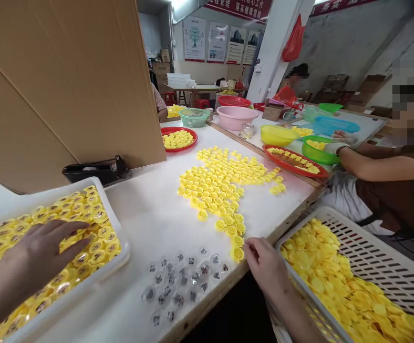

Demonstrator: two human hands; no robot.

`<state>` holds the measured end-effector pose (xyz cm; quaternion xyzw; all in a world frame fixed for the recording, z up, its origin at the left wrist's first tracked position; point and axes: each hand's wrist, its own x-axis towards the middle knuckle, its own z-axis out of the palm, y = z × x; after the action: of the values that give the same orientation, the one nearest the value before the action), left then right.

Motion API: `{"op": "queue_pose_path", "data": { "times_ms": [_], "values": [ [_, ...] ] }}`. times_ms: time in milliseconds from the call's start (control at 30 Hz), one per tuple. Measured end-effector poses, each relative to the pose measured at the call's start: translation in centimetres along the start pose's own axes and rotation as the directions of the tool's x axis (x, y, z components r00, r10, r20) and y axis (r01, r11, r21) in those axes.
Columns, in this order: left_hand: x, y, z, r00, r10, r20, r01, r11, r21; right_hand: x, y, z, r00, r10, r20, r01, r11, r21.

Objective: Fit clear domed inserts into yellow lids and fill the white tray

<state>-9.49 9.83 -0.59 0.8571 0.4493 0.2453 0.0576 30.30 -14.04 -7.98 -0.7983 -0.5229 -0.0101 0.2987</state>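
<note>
The left hand (pixel 47 250), fingers loosely parted with nothing visibly held, is over the white tray (pixel 116 223) of picture-topped yellow discs (pixel 99 247). The right hand (pixel 267 263) is bent nearly closed beside a plain yellow disc (pixel 237 254) at the edge of the table (pixel 135 209); I cannot tell whether it grips anything. Clear pieces (pixel 178 278) lie between both hands, probably for easy reach.
</note>
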Motion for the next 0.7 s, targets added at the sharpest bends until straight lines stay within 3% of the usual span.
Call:
{"op": "queue_pose_path", "data": {
  "times_ms": [67, 167, 233, 400, 600, 700],
  "values": [
    [-1.5, 4.8, 0.1, 0.999, 0.005, -0.046, -0.005, 1.0, -0.017, 1.0, 1.1, -0.3, 0.999, 0.03, 0.038, -0.027, 0.997, -0.071],
    [-3.8, 10.8, 1.9, 0.996, 0.019, 0.087, 0.0, 0.977, -0.213, 2.2, 1.3, -0.1, 0.993, 0.038, 0.114, -0.021, 0.989, -0.144],
    [-4.8, 13.0, 3.8, 0.98, 0.017, 0.197, 0.042, 0.955, -0.293, 2.7, 0.8, 0.2, 0.985, 0.043, 0.168, -0.014, 0.985, -0.169],
    [-5.6, 13.3, 7.1, 0.938, -0.004, 0.346, 0.129, 0.932, -0.339, 3.3, -0.6, 0.7, 0.96, 0.101, 0.26, -0.057, 0.983, -0.172],
    [-5.5, 13.0, 8.0, 0.894, -0.106, 0.436, 0.28, 0.891, -0.357, 4.2, -2.6, 2.6, 0.939, 0.105, 0.326, -0.076, 0.992, -0.101],
    [-5.4, 13.3, 8.2, 0.894, -0.106, 0.435, 0.289, 0.878, -0.381, 4.9, -3.7, 3.2, 0.933, 0.084, 0.349, -0.066, 0.996, -0.062]
  ]
}}
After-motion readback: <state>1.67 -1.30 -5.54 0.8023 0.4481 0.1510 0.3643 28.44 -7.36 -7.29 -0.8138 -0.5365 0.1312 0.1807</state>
